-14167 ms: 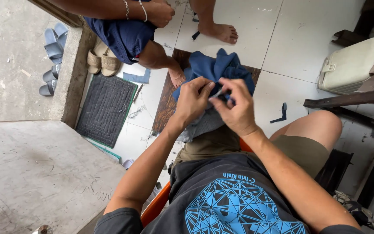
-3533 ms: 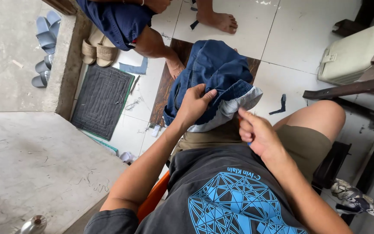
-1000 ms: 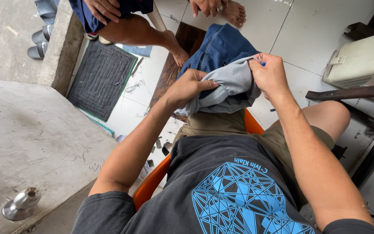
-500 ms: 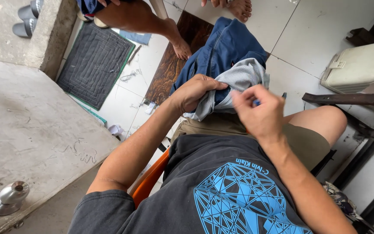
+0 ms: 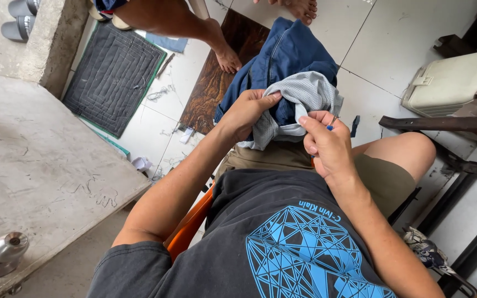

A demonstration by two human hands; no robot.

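Note:
A dark blue denim garment (image 5: 293,55) with a grey mesh lining (image 5: 311,94) lies bunched on my lap. My left hand (image 5: 245,112) grips the fabric at its near left edge, fingers curled into the folds. My right hand (image 5: 325,144) is closed in a pinch around a small thin tool with a blue handle (image 5: 330,125), held just beside the grey lining. I sit on an orange seat (image 5: 190,223), in khaki shorts.
Another person's bare leg and foot (image 5: 224,52) rest on a brown floor tile beyond the garment. A dark quilted mat (image 5: 114,74) lies at the left. A concrete slab (image 5: 34,160) carries a metal lid (image 5: 1,254). A pale case (image 5: 451,80) and dark metal frame (image 5: 443,124) stand at the right.
My right hand has drawn back from the grey lining toward my body, still pinching the small tool. My left hand keeps its hold on the garment. The view has shifted slightly.

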